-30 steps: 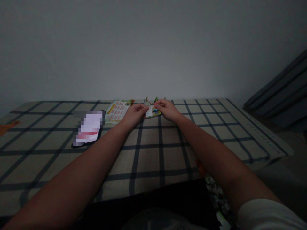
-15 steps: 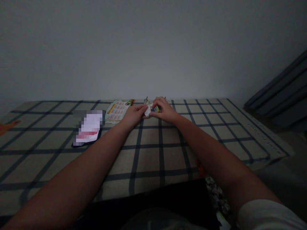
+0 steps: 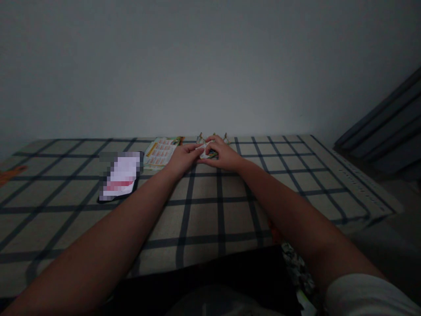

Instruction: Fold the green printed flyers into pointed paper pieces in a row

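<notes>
Left hand (image 3: 183, 156) and right hand (image 3: 225, 155) are holding printed paper (image 3: 203, 154) between them at 12 o'clock. Likely handling light, thin, easily creased; edges at 9 and 3 are suiting gentle pinches.

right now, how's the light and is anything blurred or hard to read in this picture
In the head view, the light is dim, with the wall palest around its middle and darker toward the upper corners; also in the head view, blocky pixels cover most of the phone, and the paper piece at the fingers is too small and shaded to read.
</notes>
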